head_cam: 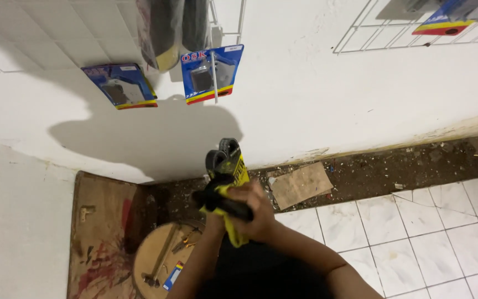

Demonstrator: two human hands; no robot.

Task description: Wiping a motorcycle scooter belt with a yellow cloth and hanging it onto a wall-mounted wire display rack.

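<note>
Right hand [255, 213]: fingers curled tight round a yellow pack [231, 182] & a black handle [222, 204], held up near the wall.
Left hand: mostly hidden behind the right; only forearm seen, can't tell its grip.
Yellow pack: upright, slightly tilted, black parts [223, 154] sticking out the top; lower end pokes out under the right hand.
Wall [316, 94]: white, w/ two blue blister packs [211, 72] hanging, one on a white wire rack [225, 22]; dark bagged item above them.
Floor [416, 238]: white tiles, dirt strip along wall, cardboard scrap [301, 185] lying on it.
Lower left: wooden board [103, 221] w/ red stains, round wooden stool top [159, 260] beside it, hammer [159, 263] & small tools on top.
</note>
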